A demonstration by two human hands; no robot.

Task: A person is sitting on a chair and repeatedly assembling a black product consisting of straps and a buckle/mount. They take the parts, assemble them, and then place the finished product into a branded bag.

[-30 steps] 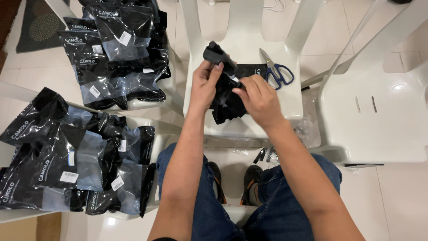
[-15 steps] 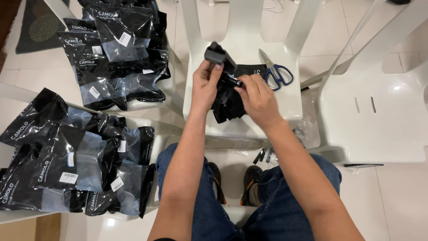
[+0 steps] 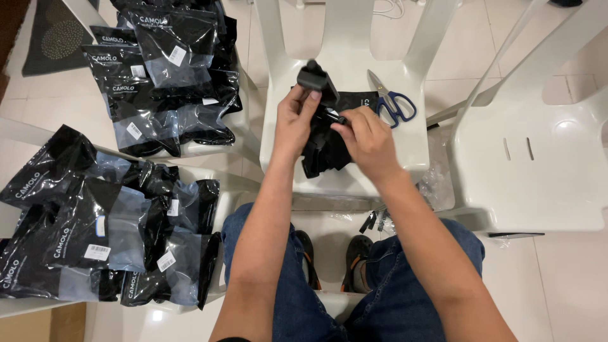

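**Both hands working a black fabric bundle over a white chair seat**

Nearest me, I am seeing two knees in blue jeans and two sandalled feet. Above them, my left hand (image 3: 297,117) is closing its grip around the top of a black fabric bundle (image 3: 324,149), while my right hand (image 3: 367,140) is pinching a small part at its middle. I judge a steady left hold is helping the right fingers work cleanly. The bundle is hanging just over the white chair (image 3: 345,47). One pair of blue-handled scissors (image 3: 394,101) is lying beyond. Two heaps of black packets (image 3: 107,215) are sitting left, too overlapped to count.
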